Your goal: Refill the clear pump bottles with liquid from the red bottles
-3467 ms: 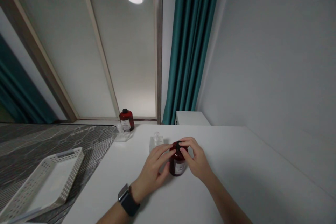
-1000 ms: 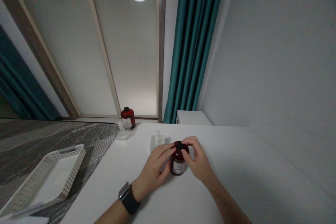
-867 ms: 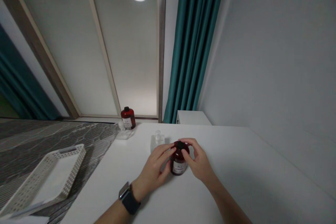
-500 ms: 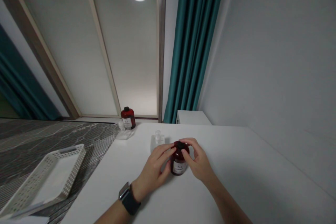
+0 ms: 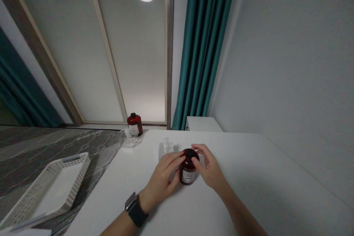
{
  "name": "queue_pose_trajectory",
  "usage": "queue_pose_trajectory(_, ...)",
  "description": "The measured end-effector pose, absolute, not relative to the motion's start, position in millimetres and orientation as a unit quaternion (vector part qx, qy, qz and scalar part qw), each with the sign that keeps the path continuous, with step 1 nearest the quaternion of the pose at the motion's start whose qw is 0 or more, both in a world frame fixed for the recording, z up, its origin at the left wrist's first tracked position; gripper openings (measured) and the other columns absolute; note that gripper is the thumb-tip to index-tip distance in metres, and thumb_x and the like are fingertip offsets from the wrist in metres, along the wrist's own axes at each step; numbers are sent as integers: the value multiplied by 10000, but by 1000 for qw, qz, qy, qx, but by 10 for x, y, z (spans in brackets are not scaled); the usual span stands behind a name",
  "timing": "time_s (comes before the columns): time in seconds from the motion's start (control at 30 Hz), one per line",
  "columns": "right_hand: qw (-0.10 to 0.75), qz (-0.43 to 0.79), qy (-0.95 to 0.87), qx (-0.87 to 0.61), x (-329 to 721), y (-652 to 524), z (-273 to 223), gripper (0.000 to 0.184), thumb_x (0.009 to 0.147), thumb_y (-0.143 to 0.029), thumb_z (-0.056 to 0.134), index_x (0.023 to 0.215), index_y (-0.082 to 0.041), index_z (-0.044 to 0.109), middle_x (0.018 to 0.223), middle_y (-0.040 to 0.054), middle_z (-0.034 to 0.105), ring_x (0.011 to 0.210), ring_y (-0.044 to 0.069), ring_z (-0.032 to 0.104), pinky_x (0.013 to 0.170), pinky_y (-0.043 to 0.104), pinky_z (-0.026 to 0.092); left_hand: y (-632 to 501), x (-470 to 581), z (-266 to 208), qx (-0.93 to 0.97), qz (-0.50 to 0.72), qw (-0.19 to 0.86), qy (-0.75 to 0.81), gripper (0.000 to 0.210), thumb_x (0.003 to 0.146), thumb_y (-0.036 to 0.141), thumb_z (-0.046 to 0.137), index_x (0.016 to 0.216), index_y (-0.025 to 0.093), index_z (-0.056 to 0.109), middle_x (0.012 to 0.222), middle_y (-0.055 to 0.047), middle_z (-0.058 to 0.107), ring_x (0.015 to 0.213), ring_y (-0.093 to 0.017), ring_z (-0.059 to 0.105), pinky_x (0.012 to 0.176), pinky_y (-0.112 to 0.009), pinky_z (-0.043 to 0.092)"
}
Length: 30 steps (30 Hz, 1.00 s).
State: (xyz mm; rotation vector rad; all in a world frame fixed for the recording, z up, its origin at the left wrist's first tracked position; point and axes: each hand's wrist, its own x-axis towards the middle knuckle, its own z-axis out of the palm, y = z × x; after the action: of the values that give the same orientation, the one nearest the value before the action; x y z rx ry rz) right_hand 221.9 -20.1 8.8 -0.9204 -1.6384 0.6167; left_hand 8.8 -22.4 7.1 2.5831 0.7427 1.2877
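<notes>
A dark red-brown bottle [image 5: 189,175] with a white label and black cap [image 5: 190,153] stands upright on the white table. My left hand [image 5: 163,174], wearing a smartwatch on the wrist, curls round the bottle's left side, its fingertips on the shoulder near the cap. To the right, my right hand [image 5: 209,166] arches beside the cap with thumb and fingers spread; it seems just off the cap, though its thumb may touch the bottle. Directly behind my left hand is a clear small bottle [image 5: 166,146], partly hidden by the fingers.
A second red-brown bottle [image 5: 134,125] stands at the table's far left corner, with another clear bottle [image 5: 131,140] lying before it. A white perforated basket [image 5: 72,191] sits lower left, beyond the table edge [image 5: 95,188]. A white cabinet [image 5: 204,123] stands behind the table.
My right thumb and fingers have spread and shifted slightly right, away from the black cap, which shows more fully now. My left hand and the bottle stay in place.
</notes>
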Motion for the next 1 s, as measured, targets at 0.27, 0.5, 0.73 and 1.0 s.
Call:
queue_pose_trajectory(0.27,457,424,-694,-360,2449,-119,43,631,838,-457,725,1377,-261,463,1363,135,589,1309,289,532,1114,514,385,-247,129,146,852,451,66,256,462,908,63,456,1339,219,512,1327,-119,613,1173,-253,571,971,-454,463)
queue_pose_trajectory(0.5,454,457,-682,-346,2415,-89,60,600,774,-553,756,1247,-244,553,1239,108,659,1176,281,615,1045,493,449,-135,344,633,855,361,57,367,97,890,272,640,914,186,602,859,-45,669,817,-235,593,746,-378,417)
queue_pose_trajectory(0.73,467,476,-666,-334,2413,-80,45,579,765,-510,779,1237,-242,576,1227,98,666,1150,279,628,1009,496,478,37,424,801,849,332,177,370,184,890,301,657,777,181,575,763,3,585,712,-170,535,631,-277,389)
queue_pose_trajectory(1.0,482,478,-652,-337,2395,-94,26,528,764,-435,792,1212,-240,588,1235,96,665,1161,275,621,1015,484,471,93,342,1018,900,261,190,293,133,912,285,637,841,173,619,791,-5,599,713,-163,548,658,-268,406)
